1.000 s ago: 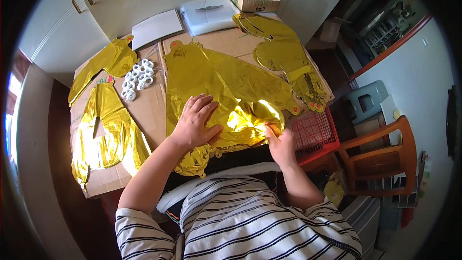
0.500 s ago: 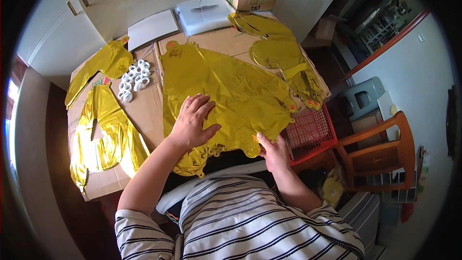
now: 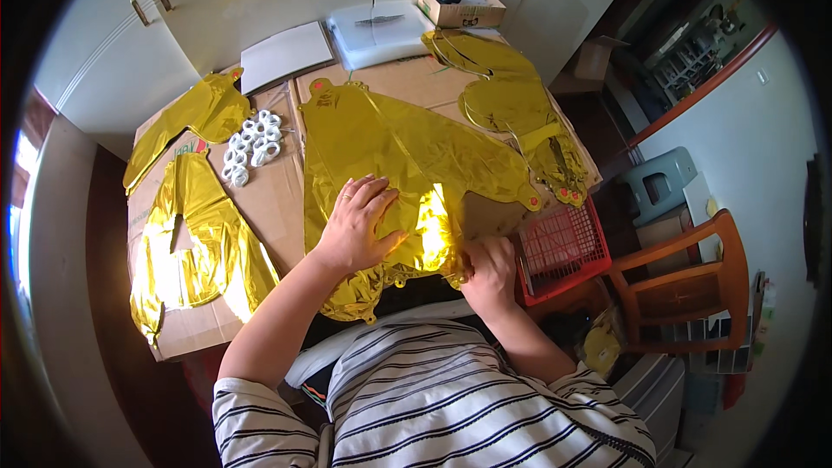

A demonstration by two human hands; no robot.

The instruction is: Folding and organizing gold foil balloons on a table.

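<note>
Both hands flat on gold foil balloon.

Head cam, one view only: looks steeply down, close over cardboard-topped table; fisheye-bent edges.

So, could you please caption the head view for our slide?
Left hand flat on a gold foil balloon, right hand pinching its near edge.
</note>
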